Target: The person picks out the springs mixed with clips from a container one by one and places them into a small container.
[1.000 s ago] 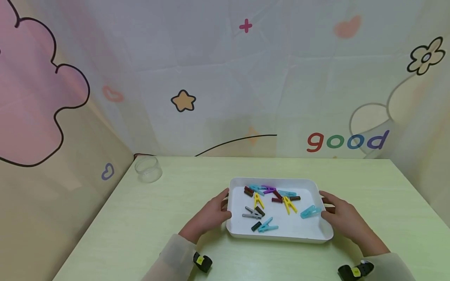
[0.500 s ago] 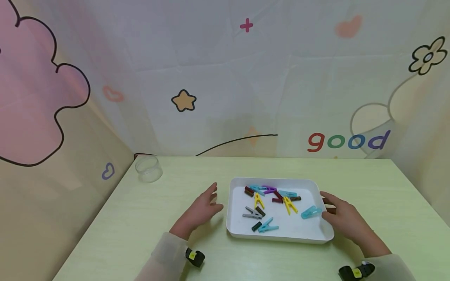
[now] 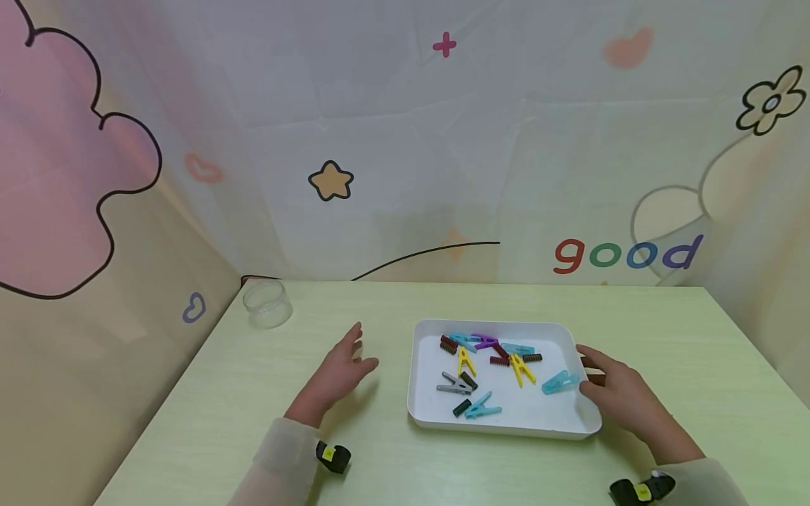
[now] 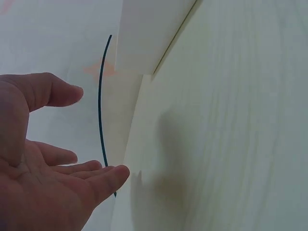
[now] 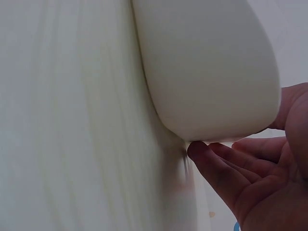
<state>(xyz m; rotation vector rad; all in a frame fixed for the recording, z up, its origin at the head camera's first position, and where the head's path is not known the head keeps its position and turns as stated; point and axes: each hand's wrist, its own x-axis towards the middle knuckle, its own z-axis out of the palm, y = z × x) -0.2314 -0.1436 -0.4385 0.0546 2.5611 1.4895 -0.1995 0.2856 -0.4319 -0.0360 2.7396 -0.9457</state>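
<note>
A white tray (image 3: 525,414) lies on the table in the head view. It holds clothespins in light blue (image 3: 560,381), yellow (image 3: 465,361), grey (image 3: 452,384) and purple (image 3: 485,341), among several small dark red and black ridged pieces (image 3: 462,407) that look like coils. My right hand (image 3: 623,390) grips the tray's right end, thumb at the rim; the right wrist view has its fingers (image 5: 221,175) against the outer wall. Left of the tray, apart from it, my left hand (image 3: 335,372) hovers with nothing in it, fingers spread from the thumb.
A clear round container (image 3: 267,303) stands at the table's back left corner. The pale table (image 3: 354,309) meets a printed cloth backdrop (image 3: 405,176) at the back and left. Each wrist carries a black camera band (image 3: 333,457).
My left hand has let go of the tray's left end and moved away to the left. The right hand and the tray have stayed where they were.
</note>
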